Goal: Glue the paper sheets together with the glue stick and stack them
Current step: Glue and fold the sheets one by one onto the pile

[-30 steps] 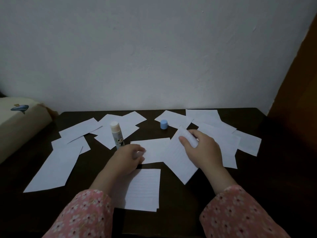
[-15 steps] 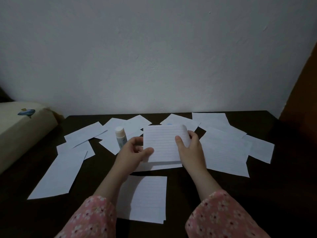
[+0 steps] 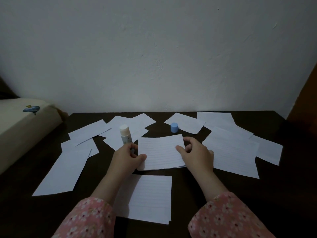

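Note:
A lined sheet lies flat on another sheet in the middle of the dark table. My right hand pinches its right edge, thumb on top. My left hand grips the base of the uncapped glue stick, which stands upright, and its thumb rests on the sheet's left edge. The glue stick's blue cap stands behind the sheet. A small stack of lined sheets lies near the table's front edge, between my forearms.
Several loose sheets are scattered on the left and on the right of the table. A beige cushion-like object lies off the table's left side. A white wall stands right behind the table.
My right hand brought a sheet from the right, both hands held it raised, and it now lies flat on the middle sheet. The blue cap is in view again.

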The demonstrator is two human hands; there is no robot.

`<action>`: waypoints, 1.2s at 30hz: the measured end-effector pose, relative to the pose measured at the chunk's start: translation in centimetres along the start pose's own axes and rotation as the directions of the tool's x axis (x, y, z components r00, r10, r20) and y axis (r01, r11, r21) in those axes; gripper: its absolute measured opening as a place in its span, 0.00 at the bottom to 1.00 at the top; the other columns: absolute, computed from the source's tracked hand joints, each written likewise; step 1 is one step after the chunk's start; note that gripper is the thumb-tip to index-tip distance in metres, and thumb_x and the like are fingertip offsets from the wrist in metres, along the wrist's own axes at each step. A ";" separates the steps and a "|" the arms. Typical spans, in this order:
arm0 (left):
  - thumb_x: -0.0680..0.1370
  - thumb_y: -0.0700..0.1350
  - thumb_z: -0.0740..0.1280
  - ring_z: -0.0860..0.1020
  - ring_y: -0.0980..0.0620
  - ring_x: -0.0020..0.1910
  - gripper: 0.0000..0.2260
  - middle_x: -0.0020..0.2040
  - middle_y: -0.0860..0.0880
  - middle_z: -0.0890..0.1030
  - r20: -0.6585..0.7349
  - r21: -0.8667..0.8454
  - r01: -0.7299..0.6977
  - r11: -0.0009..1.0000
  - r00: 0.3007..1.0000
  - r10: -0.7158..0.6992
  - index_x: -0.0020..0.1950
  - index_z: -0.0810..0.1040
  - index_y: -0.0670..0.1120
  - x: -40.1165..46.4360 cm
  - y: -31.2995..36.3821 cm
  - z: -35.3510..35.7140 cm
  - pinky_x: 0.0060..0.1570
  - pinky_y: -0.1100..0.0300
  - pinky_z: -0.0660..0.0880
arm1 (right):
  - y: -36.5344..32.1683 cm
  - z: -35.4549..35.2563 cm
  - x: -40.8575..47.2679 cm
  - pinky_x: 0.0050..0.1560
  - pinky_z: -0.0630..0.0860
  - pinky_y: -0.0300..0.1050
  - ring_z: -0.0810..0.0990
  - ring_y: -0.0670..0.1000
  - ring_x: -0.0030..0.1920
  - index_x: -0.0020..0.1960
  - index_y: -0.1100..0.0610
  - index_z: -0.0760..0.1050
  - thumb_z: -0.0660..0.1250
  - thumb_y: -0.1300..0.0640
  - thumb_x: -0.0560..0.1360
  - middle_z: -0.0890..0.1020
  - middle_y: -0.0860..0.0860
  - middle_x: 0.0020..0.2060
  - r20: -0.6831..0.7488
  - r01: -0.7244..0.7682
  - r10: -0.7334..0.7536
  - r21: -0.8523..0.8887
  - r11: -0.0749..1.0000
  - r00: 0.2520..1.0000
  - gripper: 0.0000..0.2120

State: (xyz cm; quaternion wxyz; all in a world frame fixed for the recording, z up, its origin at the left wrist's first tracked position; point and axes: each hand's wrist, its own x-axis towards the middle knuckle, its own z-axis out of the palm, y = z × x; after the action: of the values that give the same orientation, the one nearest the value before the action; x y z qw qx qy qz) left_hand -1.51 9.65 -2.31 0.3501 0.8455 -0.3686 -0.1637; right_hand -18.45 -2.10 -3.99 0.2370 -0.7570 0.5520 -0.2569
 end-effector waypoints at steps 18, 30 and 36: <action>0.76 0.50 0.69 0.72 0.57 0.50 0.21 0.60 0.49 0.77 -0.035 0.116 -0.039 0.992 0.998 0.044 0.67 0.73 0.48 0.2 -0.4 0.5 0.51 0.63 0.71 | 0.0 1.6 0.5 0.57 0.63 0.48 0.75 0.45 0.47 0.67 0.46 0.71 0.64 0.41 0.77 0.77 0.43 0.41 -0.021 -0.014 0.011 -0.149 0.989 1.000 0.20; 0.76 0.50 0.69 0.75 0.51 0.56 0.18 0.60 0.48 0.77 -0.045 0.241 -0.058 0.969 0.996 0.071 0.64 0.75 0.47 0.0 0.6 0.7 0.56 0.60 0.72 | -0.7 0.7 0.4 0.63 0.64 0.51 0.72 0.51 0.62 0.69 0.47 0.69 0.62 0.41 0.78 0.75 0.49 0.62 0.062 -0.007 0.034 -0.387 0.922 0.997 0.22; 0.79 0.52 0.62 0.70 0.55 0.65 0.18 0.67 0.54 0.73 -0.014 0.339 -0.359 0.869 0.922 0.386 0.69 0.72 0.52 0.6 1.6 3.0 0.64 0.56 0.69 | -2.2 1.5 0.5 0.68 0.59 0.53 0.63 0.48 0.69 0.71 0.45 0.67 0.58 0.48 0.80 0.66 0.45 0.69 0.151 0.358 -0.328 -0.272 0.893 0.932 0.19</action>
State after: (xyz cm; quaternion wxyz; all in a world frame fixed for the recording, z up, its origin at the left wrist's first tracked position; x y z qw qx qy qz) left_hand -3.55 6.99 -3.31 0.2431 0.8109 -0.5323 0.0055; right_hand -15.76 -1.86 -3.64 0.1000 -0.8814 0.4289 -0.1708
